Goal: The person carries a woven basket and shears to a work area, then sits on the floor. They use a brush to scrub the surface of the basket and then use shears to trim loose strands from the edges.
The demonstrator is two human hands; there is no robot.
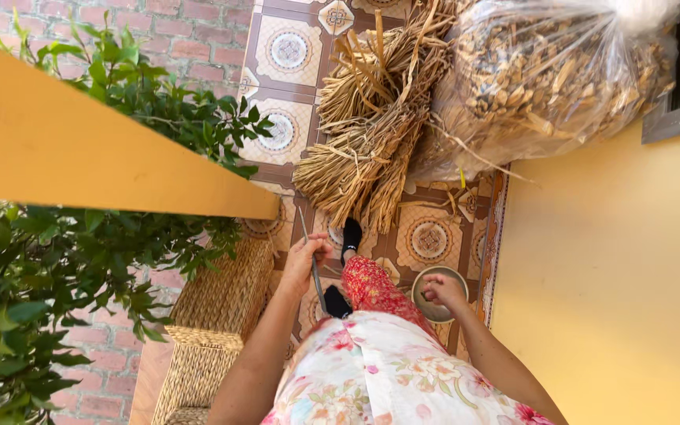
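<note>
A walking step along a narrow tiled walkway (289, 86) appears to be in hand, with things carried in both hands. The left hand (306, 256) is closed around a thin, dark, rod-like tool (313, 264), gripped about its middle so that one end points far ahead and the other back toward the body; what kind of tool it is cannot be told. The right hand (442, 290) is curled, fingers bent inward, just above a round metal bowl (434, 303); whether the bowl's rim is actually pinched or the bowl merely lies below the hand cannot be told from this view.

The next move is judged to call for a careful foot placement, since the path ahead is narrowed by bundles of dried straw (367, 134) lying across the tiles and by a large clear plastic bag of dried husks (560, 71) at the far right. A steady hold on the thin tool would be needed so that it does not catch on the straw.

Counted: one thin tool, one metal bowl, one plastic bag, and roughly three tied straw bundles, though they overlap and the number is uncertain. Two dark socked feet (351, 236) are seen below red patterned trousers (375, 290). One woven basket-like piece (214, 323) stands near left, beside leafy green shrubs (33, 275), with one yellow ledge (80, 149) at the left and one yellow wall (607, 283) at the right.
</note>
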